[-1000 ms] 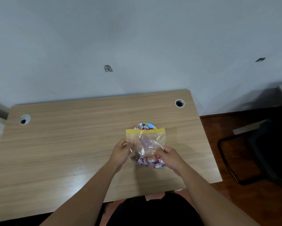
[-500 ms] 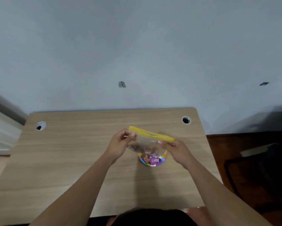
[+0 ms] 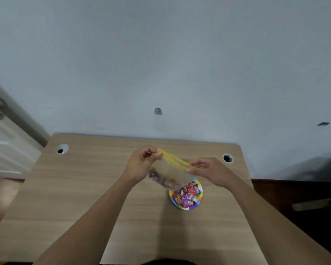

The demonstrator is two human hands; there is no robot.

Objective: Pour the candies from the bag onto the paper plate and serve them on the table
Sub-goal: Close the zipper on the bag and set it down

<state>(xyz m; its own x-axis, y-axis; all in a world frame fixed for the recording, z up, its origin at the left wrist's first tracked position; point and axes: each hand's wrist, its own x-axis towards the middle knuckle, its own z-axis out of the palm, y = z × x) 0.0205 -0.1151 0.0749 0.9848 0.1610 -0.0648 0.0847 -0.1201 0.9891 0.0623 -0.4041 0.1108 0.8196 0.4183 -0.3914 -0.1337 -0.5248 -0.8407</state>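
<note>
- You've got the bag (image 3: 169, 172) up off the table (image 3: 84, 197), hanging just above and behind the paper plate (image 3: 186, 197), which sits near the middle of the table.
- Your left hand (image 3: 139, 165) has its grip pinched narrow on the left end of the yellow zip strip (image 3: 172, 159); your right hand (image 3: 208, 172) pinches the right end, thumb under, fingers over.
- Candies (image 3: 185, 195) already sit in a small heap on the plate, red and purple wrappers showing.
- More candies are still bunched in the bag's low left corner, just behind the plate and under your left wrist.
- The strip looks parted between your hands, so I read the mouth as open, though blur keeps me from being sure.
- My call: you're mid-pour, with part of the load down and part still in the bag.
- Next move, as I see it: tip the mouth down over the plate so that left corner empties.
- Watch the aim; the plate is small and the bag hangs slightly off to its left, so strays could land on the table.
- Serving comes after that.
</note>
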